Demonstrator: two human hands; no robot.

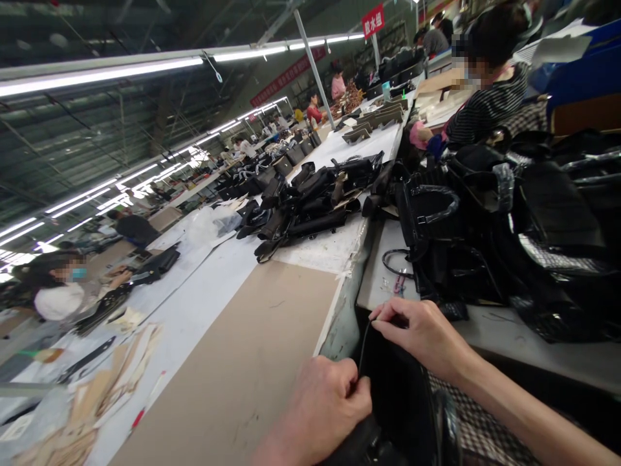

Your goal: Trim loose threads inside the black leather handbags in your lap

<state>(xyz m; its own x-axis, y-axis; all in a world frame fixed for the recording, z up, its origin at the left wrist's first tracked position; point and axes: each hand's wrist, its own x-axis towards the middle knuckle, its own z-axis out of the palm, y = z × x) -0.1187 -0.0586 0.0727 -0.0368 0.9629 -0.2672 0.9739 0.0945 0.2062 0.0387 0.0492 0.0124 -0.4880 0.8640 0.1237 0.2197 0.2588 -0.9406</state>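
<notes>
A black handbag [395,388] lies tilted in front of me at the bottom of the head view, below the table's near edge. My left hand [334,398] is closed, with thumb and forefinger pinching the bag's upper edge. Farther along that same edge, my right hand [410,327] pinches it between thumb and fingertips. A thin grey line runs along the edge between both hands. One looped handle [446,421] in clear wrap hangs at the bag's right side. The lower part of the bag is cut off by the frame.
A brown board [252,349] covers the near table. Black bags [310,200] are heaped beyond it, and wrapped handbags [485,213] crowd the right. Small pink-handled scissors [398,285] lie by a loop handle. Co-workers sit at left [63,291] and at right [490,97].
</notes>
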